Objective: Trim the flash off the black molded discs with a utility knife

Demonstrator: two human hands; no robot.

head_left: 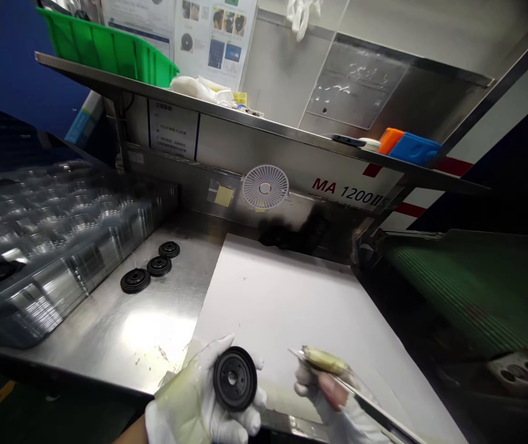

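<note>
At the front edge of the steel worktop (153, 339), your white-gloved left hand (218, 418) grasps a round black disc (235, 378) with stepped rings, fingers curled behind its rim. Your right hand (335, 408), gloved, thumb bare, grips a slim pointed tool (377, 412). 3 ridged black rounds (159, 266) lie near clear molded trays (42, 308).

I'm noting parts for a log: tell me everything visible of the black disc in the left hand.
The black disc is round, with a raised rim, a recessed face bearing small marks or holes, and a pale round centre. It looks like plastic or rubber, and its visible face looks whole. It lies in the gloved left hand, fingers curled around it, face turned towards the camera. Its underside is hidden; nothing else visibly touches it.
</note>
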